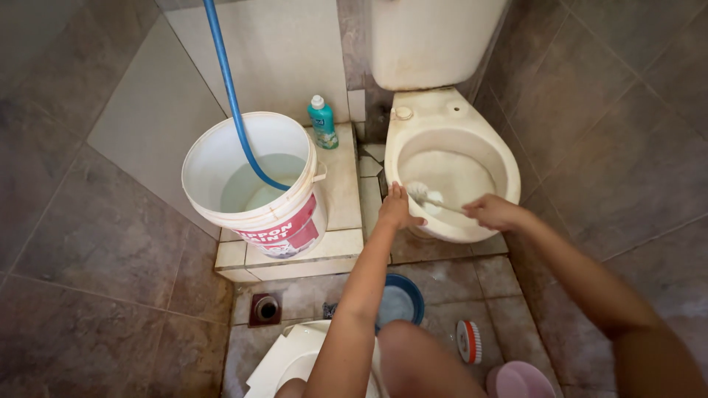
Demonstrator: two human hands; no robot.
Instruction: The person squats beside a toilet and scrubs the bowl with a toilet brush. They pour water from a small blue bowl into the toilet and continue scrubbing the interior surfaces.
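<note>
One toilet bowl [495,158] sits in front of me, seatless, with one cistern [431,40] behind it against the wall. My left hand [397,208] rests on the bowl's near-left rim, fingers laid together and pointing forward, thumb out to the side along the rim. My right hand [493,212] is at the near-right rim, fingers curled shut around the thin handle of one toilet brush [426,196]; its white bristle head lies inside the bowl against the near-left wall, just beside my left fingertips.

To the left, one raised tiled step [343,247] carries one large white bucket [221,158], partly filled with water, with a red band of label around its lower wall facing me. One blue hose [230,88] drops from the top edge into the water. At the step's back right corner stands one teal bottle [323,123] with a white cap and a small pale label.

On the floor near my knees: one floor drain [265,308] below the step's front edge, one blue basin [400,301] partly behind my left forearm, one scrub brush [469,341] with a red and white back lying on its side, one pink container [520,381] at the bottom edge, and one white lid-like piece [284,357] at the bottom edge, left of my arm.
</note>
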